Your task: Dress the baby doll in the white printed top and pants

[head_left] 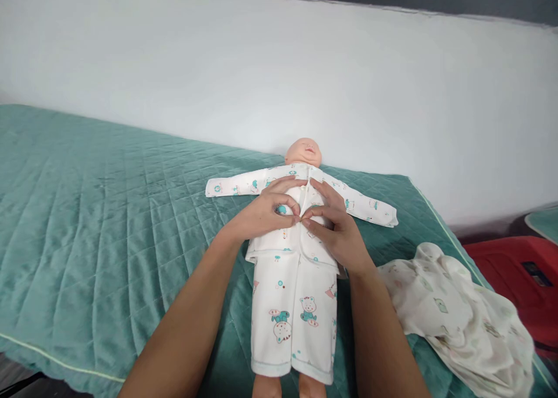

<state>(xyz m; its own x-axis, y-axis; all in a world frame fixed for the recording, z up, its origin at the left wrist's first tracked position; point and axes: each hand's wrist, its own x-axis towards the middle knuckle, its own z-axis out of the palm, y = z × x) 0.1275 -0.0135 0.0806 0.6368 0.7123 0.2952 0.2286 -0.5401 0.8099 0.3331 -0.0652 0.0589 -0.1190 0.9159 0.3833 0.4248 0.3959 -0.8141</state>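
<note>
A baby doll (304, 151) lies face up on a green quilted bed (108, 212), dressed in a white printed top (244, 184) and matching trousers (293, 316), arms stretched out sideways. My left hand (267, 211) and my right hand (336, 226) meet over the doll's chest. Both pinch the front edges of the top together at the middle, fingertips touching.
A crumpled white printed cloth (457, 316) lies on the bed to the right of the doll. A white wall (305, 67) runs behind the bed. A red object (518, 282) stands beyond the bed's right edge. The bed's front edge is at lower left.
</note>
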